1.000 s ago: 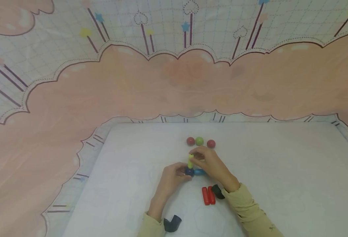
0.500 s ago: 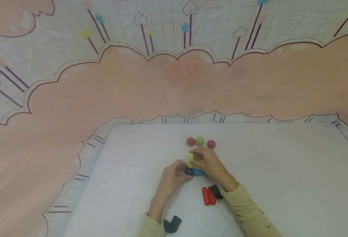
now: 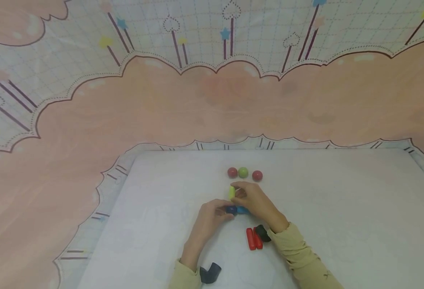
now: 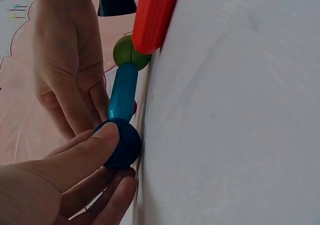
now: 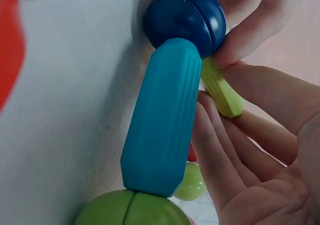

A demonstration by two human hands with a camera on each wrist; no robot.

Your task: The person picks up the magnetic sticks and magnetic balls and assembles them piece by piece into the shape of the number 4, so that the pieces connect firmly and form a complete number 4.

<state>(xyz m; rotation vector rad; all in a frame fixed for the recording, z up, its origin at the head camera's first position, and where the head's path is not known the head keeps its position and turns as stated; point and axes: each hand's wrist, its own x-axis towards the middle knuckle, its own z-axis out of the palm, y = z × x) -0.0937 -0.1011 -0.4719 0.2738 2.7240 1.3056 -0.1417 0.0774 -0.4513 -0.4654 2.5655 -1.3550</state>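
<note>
My left hand (image 3: 207, 220) pinches a dark blue ball (image 4: 125, 147) low over the white table, thumb on one side and fingers on the other. A teal toy stick (image 5: 162, 120) runs from this ball to a green ball (image 5: 132, 210), which the right hand covers in the head view. My right hand (image 3: 257, 202) holds a short yellow-green stick (image 5: 220, 90) between thumb and fingers. One end of that stick meets the blue ball, right beside the left fingertips; the stick points away from the body in the head view.
Beyond the hands sit two red balls (image 3: 257, 176) and another green ball (image 3: 243, 172). Two red sticks (image 3: 251, 239) and a dark curved piece (image 3: 263, 233) lie by the right forearm. A dark bent piece (image 3: 210, 273) rests beside the left sleeve on the white table (image 3: 342, 200).
The right hand has come slightly nearer the body with the yellow-green stick. The left fingers have shifted over the top of the blue ball, covering more of where the stick meets it.
</note>
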